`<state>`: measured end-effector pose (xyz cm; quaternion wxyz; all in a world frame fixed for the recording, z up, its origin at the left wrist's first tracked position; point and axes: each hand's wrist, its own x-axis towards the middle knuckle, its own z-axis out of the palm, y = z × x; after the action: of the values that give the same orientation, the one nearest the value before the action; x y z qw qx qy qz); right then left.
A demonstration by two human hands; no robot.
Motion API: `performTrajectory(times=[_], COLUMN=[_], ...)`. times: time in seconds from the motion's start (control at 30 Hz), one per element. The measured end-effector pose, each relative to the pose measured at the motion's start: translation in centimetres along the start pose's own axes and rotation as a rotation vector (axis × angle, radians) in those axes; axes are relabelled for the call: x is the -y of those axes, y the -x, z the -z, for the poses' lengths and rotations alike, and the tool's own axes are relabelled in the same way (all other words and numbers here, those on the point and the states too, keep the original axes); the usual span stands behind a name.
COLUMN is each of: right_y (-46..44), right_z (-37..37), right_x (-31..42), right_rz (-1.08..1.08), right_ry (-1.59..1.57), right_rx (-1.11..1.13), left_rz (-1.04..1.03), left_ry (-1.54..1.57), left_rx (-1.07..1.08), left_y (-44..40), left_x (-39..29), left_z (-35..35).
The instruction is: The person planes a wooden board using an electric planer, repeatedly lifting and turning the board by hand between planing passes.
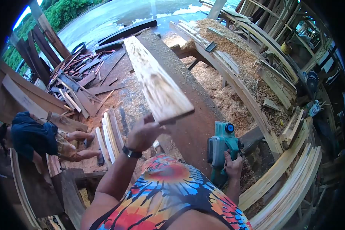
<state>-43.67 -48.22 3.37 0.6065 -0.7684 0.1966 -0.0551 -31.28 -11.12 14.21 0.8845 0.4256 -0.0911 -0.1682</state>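
A pale wooden board with brown grain lies lengthwise along a dark workbench, its near end towards me. My left hand, with a black band on the wrist, is at the near left corner of the board, fingers apart; some fingertips are hidden by the board's end. On the right, my right hand is wrapped round the handle of a green power planer. The planer is beside the bench's right edge, apart from the board.
A person in a dark shirt bends over at the left. Scrap wood is piled at the upper left. Long curved planks lie at the lower right. Shavings cover the right side. A long beam runs beside the bench.
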Motion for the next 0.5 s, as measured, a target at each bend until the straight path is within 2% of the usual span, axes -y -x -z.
performTrajectory(times=[0.03,0.07,0.13,0.2,0.23,0.5], right_y=[0.1,0.2,0.3,0.2,0.3,0.7], right_z=[0.0,0.0,0.0,-0.1,-0.1,-0.4], right_x=[0.4,0.7,0.9,1.0,0.9,2.1], right_rz=[-0.021,-0.042,-0.029,-0.025,-0.03,-0.098], right_ry=[-0.009,-0.017,-0.021,-0.025,-0.025,-0.084], right_rx=[0.005,0.01,0.012,0.009,0.007,-0.002], left_rz=[-0.116,-0.065,-0.223,-0.302,-0.349,-0.466], left_ry=[0.049,-0.164,0.053,0.22,0.197,0.09], left_rx=[0.105,-0.002,0.103,0.096,0.095,0.085], left_y=[-0.8,-1.6,-3.0,-4.3,-4.9,-7.1], left_x=[-1.6,-2.7,-4.6,-6.4,-7.2,-9.1], left_z=[-1.6,-1.4,-2.8,-4.6,-5.3,-6.0])
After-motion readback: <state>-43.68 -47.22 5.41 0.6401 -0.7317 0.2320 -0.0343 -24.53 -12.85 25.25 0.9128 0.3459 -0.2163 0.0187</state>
